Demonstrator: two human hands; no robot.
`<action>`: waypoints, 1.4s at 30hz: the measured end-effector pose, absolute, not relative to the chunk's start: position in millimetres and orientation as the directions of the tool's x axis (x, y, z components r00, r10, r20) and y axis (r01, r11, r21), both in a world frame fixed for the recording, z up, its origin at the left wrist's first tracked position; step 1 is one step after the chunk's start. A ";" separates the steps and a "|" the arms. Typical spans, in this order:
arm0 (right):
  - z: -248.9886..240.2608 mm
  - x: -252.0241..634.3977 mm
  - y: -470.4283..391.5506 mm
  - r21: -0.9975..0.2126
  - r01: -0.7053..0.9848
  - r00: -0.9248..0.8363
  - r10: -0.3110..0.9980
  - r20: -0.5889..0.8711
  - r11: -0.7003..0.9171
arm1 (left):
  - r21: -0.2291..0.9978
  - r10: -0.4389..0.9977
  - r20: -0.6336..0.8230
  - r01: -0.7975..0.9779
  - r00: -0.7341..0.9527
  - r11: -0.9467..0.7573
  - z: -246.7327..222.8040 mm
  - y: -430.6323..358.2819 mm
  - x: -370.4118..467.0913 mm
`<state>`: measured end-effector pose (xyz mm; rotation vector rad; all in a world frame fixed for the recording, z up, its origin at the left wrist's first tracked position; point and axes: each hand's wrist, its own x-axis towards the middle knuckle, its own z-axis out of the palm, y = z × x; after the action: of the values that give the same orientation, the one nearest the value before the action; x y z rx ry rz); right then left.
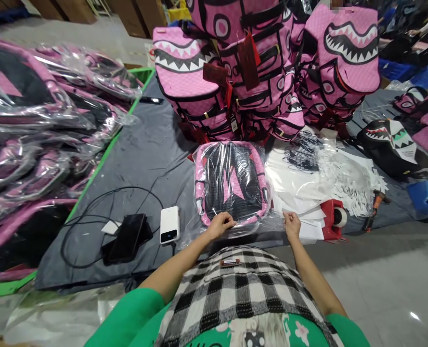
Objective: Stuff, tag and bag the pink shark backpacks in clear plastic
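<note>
In front of me a pink and black backpack [231, 185] lies on the table inside a clear plastic bag [269, 222]. Its black panel faces up, with a pink pointed shape in the middle. My left hand [221, 225] is at the backpack's near edge, its fingers closed on the plastic. To the right, my right hand [292, 225] is raised beside the bag with its fingers pinched at the plastic's loose edge. The film between both hands looks stretched out.
Pink backpacks [188, 72] with shark mouths stand stacked behind. Bagged backpacks [36, 159] are heaped at left. A power bank [169, 224], a phone [127, 237] and a cable lie on the left; a red tape dispenser [332, 220] and white sheets [300, 193] lie right.
</note>
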<state>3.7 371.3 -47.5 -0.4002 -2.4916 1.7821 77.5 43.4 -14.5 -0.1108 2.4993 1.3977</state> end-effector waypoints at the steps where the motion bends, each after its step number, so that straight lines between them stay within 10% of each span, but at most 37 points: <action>1: -48.8 3.2 371.1 -0.941 0.191 -0.960 0.252 -0.120 0.279 | 0.833 0.065 -0.285 -0.214 -0.956 0.510 -14.7 42.5 77.2; 21: -65.1 -8.5 378.7 -0.940 0.227 -0.912 0.393 -0.115 0.253 | 0.827 0.015 -0.458 -0.419 -0.889 0.374 -4.5 45.1 69.0; 31: 11.4 32.3 563.9 -0.839 0.296 -0.702 0.700 0.133 0.457 | 0.796 0.078 -0.547 -0.489 -0.834 0.356 9.8 52.0 68.0; 42: -11.3 22.1 591.2 -0.869 0.380 -0.739 0.670 -0.079 0.317 | 0.736 0.045 -0.621 -0.562 -0.782 0.378 15.2 54.1 66.5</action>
<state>22.1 591.2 -11.3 -0.9455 -2.2920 1.3869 66.5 54.1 15.2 -0.4432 2.0845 1.4239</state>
